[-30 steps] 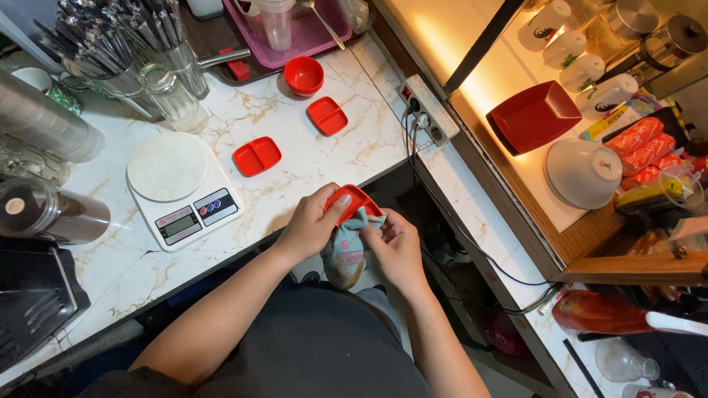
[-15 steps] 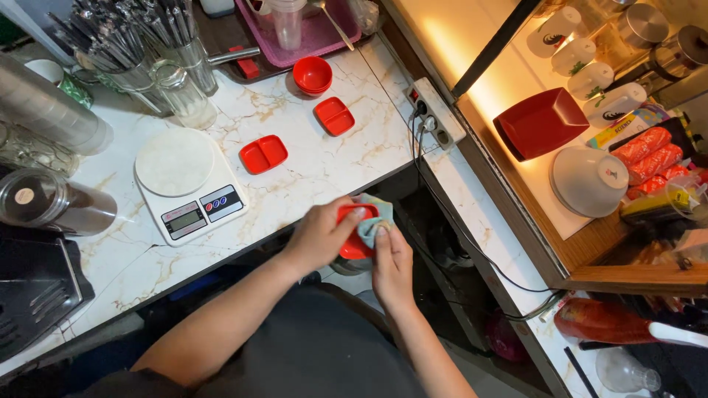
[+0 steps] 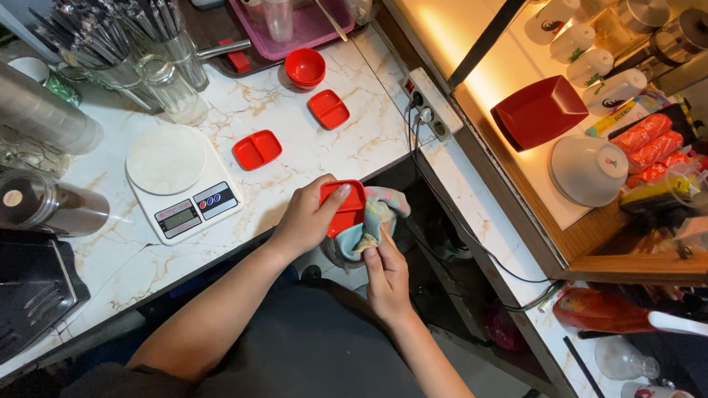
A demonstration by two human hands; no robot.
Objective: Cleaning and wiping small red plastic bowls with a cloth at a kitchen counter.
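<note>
At the far left of the marble counter stand a dark machine and a steel tumbler lying on its side, and next to them the white kitchen scale, all well apart from your hands. Above the scale, glasses full of cutlery crowd the back edge, so there is little free room that way. Moving right, a red two-part dish, a small red square dish and a red round bowl sit in a loose diagonal on open marble, the nearest of them just beyond your left hand. That hand is closed around a red square dish, thumb over its top edge, holding it right at the counter's front edge, half over the dark gap below. The dish has no marked long axis; its open face tilts toward you. Touching it on the right is a pale patterned cloth, which your right hand pinches from below with fingers narrowed on the fabric. The dish lies up and slightly left of your right hand, so your left is nearer to it. Further right, a white power strip and its cords hang near the cloth; past them a lit shelf carries a large red tray and a white bowl.
</note>
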